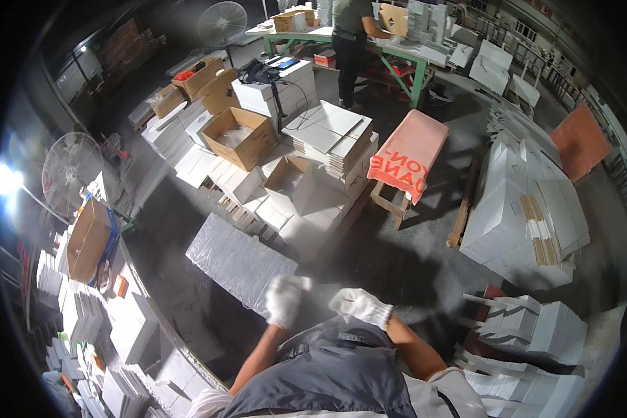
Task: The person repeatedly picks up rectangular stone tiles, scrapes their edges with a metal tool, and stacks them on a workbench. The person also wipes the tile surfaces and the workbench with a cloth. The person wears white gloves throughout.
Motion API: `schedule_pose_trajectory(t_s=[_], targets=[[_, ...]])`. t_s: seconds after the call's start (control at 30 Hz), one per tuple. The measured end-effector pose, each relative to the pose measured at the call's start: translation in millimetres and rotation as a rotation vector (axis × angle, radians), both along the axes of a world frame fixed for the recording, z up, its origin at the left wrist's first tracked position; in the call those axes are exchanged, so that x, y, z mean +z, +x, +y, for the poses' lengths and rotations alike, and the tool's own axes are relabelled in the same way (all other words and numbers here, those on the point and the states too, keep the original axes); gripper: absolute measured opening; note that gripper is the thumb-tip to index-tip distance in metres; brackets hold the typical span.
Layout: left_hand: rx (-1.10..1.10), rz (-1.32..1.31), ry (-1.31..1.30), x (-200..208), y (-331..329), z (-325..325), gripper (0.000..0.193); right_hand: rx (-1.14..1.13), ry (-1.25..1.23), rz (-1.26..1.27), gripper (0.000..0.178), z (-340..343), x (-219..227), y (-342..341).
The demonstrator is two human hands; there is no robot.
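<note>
- Grey rectangular slab with a shiny, film-like surface [237,261]: I see it lying aslant in front of the wearer, its near right end beside the left hand.
- Left hand [285,299], in a white knit glove: I make out bent fingers overlapping the slab's near corner, but blur hides the fingertips; I cannot tell how far open it is or whether it grips the slab.
- Right hand [361,306], gloved alike: I see the fingers curled inward in front of the wearer's waist, just right of the slab; I cannot tell whether anything thin is inside them.
- Pink towel with red lettering [418,150]: it drapes over a wooden stool [390,200] beyond the right hand.
- Open brown cardboard box [258,148]: I find it beyond the slab among white cartons, left of a stack of flat white panels [327,124].
- White bench with a curved-looking edge [168,336]: on my left, it carries white boards and another brown carton [87,240].
- Co-worker in a dark shirt [352,28]: standing at a green-framed bench [418,80] at the far side.
</note>
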State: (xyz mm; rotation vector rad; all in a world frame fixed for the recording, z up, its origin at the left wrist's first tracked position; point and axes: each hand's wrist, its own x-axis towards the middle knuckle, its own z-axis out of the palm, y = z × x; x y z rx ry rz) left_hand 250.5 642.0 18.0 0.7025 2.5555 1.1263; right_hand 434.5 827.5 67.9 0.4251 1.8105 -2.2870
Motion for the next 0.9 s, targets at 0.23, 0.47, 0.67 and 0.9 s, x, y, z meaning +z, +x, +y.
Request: schedule_pose_trajectory(t_s=[0.23, 0.47, 0.67, 0.9], targets=[[0.07, 0.139, 0.738, 69, -49, -24, 0.027, -0.385, 0.249, -0.02, 0.02, 17, -10, 37], [-0.108, 0.266, 0.782, 131, 13, 35, 0.023, -0.333, 0.024, 0.216, 0.047, 4, 10, -5], [-0.183, 0.147, 0.625, 128, 30, 26, 0.013, -0.508, 0.492, 0.692, 0.034, -17, 34, -37], [-0.304, 0.435, 0.27, 123, 50, 17, 0.027, -0.302, 0.622, 0.58, 0.031, -4, 45, -41]])
